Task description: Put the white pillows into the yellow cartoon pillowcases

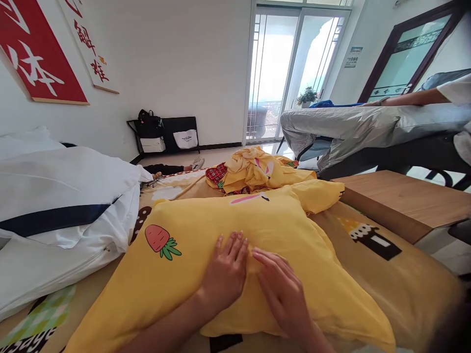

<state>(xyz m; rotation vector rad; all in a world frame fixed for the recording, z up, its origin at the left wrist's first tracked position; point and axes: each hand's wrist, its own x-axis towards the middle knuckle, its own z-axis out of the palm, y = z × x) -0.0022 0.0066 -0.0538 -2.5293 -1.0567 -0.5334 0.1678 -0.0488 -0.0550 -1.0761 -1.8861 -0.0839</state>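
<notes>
A plump yellow pillow (312,264) with a cartoon carrot print (157,239) lies across the bed in front of me. My left hand (226,272) rests palm down on its middle, fingers stretched out. Beside it, my right hand (283,289) touches the same fabric with its edge, its fingers extended and close together. A small gap separates the two hands, and the cloth creases between them. Neither hand holds anything that I can make out. Behind the pillow sits a crumpled heap of yellow patterned bedding (253,171).
White bedding (55,196) is piled at the left. A wooden-topped box (405,198) stands at the right, below a silver-covered table (368,122) where another person's arm (412,99) rests. Someone's shoe (197,163) shows beyond the bed, near black bags (180,127) by the wall.
</notes>
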